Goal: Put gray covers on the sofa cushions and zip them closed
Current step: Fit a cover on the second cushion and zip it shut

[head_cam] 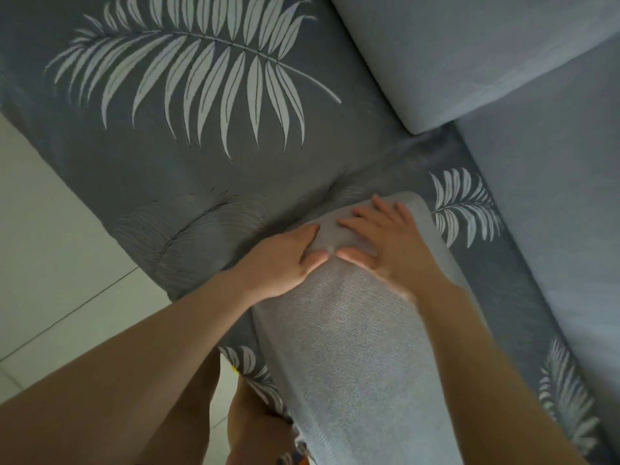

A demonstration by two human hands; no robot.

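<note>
A long cushion (355, 357) in a light gray knitted cover stands on edge in front of me, reaching from the bottom of the view up to the sofa seat. My left hand (285, 260) grips its upper left side, the thumb pressed into the fabric near the top. My right hand (385, 239) lies flat on the upper end with straight fingers spread, thumb close to the left thumb. No zipper shows.
The sofa seat (188, 156) wears a dark gray cover with white leaf prints. A pale gray back cushion (469, 52) lies at the top right, another pale surface (553, 213) along the right. White tiled floor (50, 263) lies at the left. My legs show below.
</note>
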